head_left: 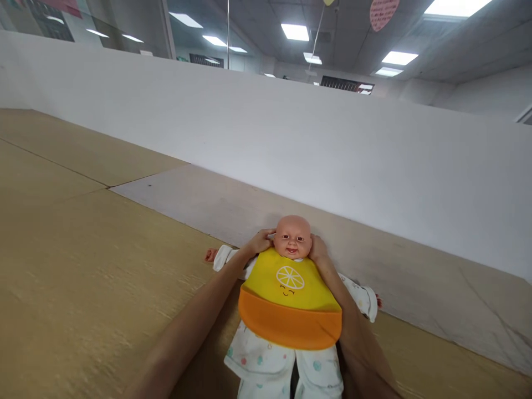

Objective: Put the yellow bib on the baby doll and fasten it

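A baby doll [293,226] lies on its back, its arms spread out to the sides. It wears white patterned clothes [266,353] and a yellow bib [307,285] with a citrus slice print and an orange catch pocket. My left hand [262,241] is curled in at the bib's neck end, on the left of the doll's head. On the other side, my right hand [318,247] is closed in at the neck in the same way. The fingertips of both hands and the ends of the bib's straps are hidden behind the doll's neck and head.
The doll rests on a tan wooden surface [103,277], its upper part over a paler strip [199,191]. A low white wall [291,138] runs along the far side, with glass panes [199,33] above it. A heart-shaped note [383,12] hangs at the top.
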`<state>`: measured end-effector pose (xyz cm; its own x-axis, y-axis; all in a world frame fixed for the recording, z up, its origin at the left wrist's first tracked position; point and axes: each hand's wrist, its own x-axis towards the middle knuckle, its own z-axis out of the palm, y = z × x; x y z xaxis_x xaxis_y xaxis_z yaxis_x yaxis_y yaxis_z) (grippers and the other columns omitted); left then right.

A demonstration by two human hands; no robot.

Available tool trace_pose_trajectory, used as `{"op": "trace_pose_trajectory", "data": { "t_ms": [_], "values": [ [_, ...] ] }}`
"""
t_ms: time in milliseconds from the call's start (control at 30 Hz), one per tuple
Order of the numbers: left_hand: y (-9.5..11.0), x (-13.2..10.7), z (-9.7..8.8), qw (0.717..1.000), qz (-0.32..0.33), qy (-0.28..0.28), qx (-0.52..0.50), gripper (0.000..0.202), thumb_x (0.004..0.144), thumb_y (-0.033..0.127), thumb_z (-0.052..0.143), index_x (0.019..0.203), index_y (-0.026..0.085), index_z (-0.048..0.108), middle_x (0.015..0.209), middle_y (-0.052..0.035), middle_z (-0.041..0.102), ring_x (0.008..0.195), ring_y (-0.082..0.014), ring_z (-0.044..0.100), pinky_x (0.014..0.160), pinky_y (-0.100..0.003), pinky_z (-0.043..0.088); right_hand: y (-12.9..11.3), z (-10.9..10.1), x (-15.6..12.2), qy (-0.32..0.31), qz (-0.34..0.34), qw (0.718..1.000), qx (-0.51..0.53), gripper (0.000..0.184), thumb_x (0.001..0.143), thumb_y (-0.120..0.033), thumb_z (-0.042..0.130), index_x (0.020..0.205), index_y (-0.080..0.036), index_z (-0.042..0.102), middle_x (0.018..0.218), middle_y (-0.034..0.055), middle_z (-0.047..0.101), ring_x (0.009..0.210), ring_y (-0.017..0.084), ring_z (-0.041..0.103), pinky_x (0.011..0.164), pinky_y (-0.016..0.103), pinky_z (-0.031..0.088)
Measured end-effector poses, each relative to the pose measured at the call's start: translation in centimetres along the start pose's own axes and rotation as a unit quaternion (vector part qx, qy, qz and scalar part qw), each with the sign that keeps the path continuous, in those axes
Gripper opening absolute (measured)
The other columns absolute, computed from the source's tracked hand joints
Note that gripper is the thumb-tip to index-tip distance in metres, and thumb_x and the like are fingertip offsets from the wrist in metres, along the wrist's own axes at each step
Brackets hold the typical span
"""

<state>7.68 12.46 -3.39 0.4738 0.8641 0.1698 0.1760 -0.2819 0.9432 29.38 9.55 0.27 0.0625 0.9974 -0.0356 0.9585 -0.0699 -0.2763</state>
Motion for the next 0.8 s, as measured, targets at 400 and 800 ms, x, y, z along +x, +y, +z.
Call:
{"op": "trace_pose_trajectory", "data": {
  "t_ms": [400,800],
  "values": [
    [-0.1,1.3,-0.2,0.999,-0.001,0.005,0.049,0.049,0.067,0.022,0.055,0.113,0.007,0.064,0.084,-0.0065,0.072,0.07,-0.0188,0.062,0.059,-0.024,0.049,2.0,1.7,0.7,0.055,-0.001,0.996,0.073,0.034,0.076,-0.037,0.06,0.104,-0.019,0.067,0.104,0.0085,0.067,0.084,0.02,0.064,0.06,0.021,0.041],
    [-1.1,1.4,0.0,0.994,0.027,0.005,0.103,0.051,0.065,0.017,0.048,0.112,0.009,0.064,0.103,-0.0082,0.07,0.089,-0.0223,0.063,0.073,-0.028,0.051,1.6,0.9,0.2,0.041,0.006,0.998,0.043,0.038,0.073,-0.037,0.064,0.106,-0.018,0.068,0.097,0.0108,0.069,0.083,0.023,0.064,0.06,0.022,0.04]
  ]
}}
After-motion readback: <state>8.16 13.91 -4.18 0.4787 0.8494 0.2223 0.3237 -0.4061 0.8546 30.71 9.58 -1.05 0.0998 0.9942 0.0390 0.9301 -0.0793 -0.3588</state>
